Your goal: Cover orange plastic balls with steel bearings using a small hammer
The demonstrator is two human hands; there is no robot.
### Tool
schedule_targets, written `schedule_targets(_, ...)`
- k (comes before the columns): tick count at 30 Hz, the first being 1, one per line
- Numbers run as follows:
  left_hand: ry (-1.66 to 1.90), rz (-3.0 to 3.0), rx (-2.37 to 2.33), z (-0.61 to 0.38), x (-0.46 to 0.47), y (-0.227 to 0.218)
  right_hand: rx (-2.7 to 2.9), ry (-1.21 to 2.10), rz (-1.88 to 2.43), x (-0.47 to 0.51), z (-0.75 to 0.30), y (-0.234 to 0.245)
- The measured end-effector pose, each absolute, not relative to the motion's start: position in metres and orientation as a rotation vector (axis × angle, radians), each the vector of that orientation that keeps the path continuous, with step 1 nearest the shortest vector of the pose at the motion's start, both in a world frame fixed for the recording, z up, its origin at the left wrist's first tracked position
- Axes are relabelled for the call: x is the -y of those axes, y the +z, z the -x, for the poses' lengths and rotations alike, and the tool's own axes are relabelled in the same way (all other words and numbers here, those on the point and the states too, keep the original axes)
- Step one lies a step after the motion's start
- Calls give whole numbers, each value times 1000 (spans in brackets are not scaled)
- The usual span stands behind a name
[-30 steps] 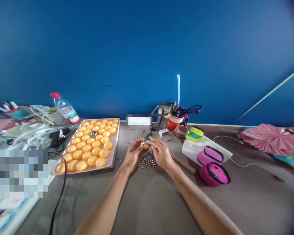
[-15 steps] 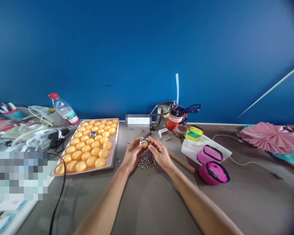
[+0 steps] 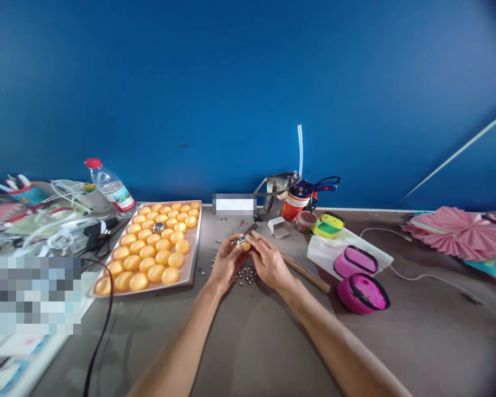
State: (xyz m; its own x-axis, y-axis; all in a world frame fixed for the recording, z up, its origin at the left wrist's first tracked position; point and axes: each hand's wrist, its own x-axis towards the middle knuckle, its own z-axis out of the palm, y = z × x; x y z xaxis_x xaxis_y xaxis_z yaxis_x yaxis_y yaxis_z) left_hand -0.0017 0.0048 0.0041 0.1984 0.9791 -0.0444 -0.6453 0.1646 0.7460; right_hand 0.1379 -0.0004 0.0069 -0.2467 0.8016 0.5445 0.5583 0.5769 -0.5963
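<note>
One tray (image 3: 193,249), one water bottle (image 3: 109,186), two pink pouches (image 3: 361,293) (side by side), two hands (image 3: 268,263)

Both bare forearms reach forward and converge. Left hand (image 3: 225,259) and right hand (image 3: 268,262) meet, fingers (image 3: 236,241) curled inward, fingertips pinched together.

Small orange ball (image 3: 244,244) (a silvery stud on top) above scattered metal studs (image 3: 245,274).

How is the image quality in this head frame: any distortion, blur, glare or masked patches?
Head view: wide-angle bend curves the table edge and darkens the corners; even, soft light with no harsh glare; two pixelated patches mask areas at left and centre; the small orange ball between the left hand and right hand is too small for detail.
</note>
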Motion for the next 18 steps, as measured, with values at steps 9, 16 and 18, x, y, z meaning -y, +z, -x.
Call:
schedule_targets(9,1276,-683,-642,2,-6,4,1971,333,1110,2,-137,7)
schedule_targets(16,1281,-660,-605,7,-6,12,1838,224,1194,-3,-143,3)
schedule_targets(18,1291,-647,-595,9,-7,13,1850,160,1323,-8,-151,2)
